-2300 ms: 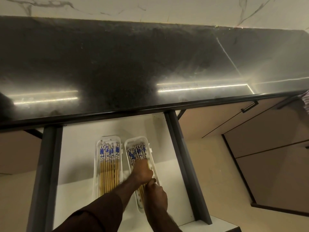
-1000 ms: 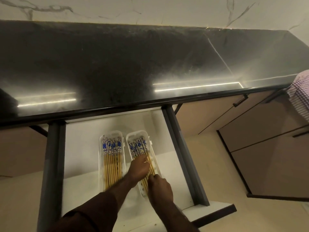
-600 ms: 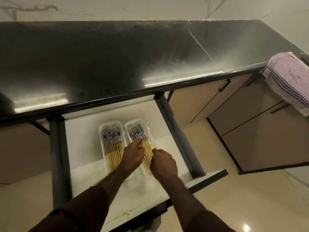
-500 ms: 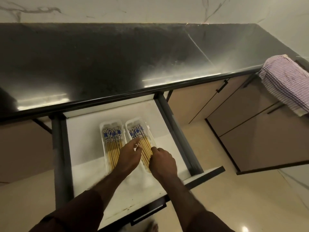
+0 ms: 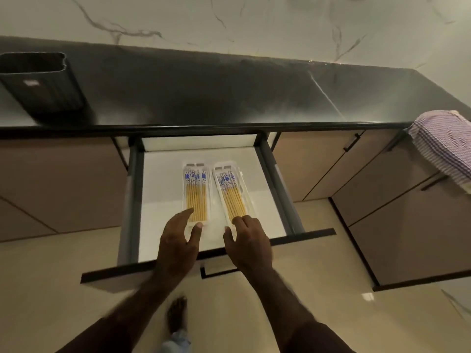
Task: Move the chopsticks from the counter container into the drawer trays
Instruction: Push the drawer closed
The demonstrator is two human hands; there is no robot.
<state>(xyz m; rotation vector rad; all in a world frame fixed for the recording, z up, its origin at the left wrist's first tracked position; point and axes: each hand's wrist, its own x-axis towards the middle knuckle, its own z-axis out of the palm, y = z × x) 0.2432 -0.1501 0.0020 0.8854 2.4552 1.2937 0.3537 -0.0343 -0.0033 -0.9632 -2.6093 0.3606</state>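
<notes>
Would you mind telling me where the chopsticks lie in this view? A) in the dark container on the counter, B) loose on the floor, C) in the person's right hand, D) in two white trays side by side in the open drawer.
D: the chopsticks fill the left tray and the right tray in the open drawer.

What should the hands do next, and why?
Probably push the drawer closed. Both trays, the left tray and right tray, already hold chopsticks, and the left hand and right hand are open, holding nothing, near the drawer's front.
</notes>
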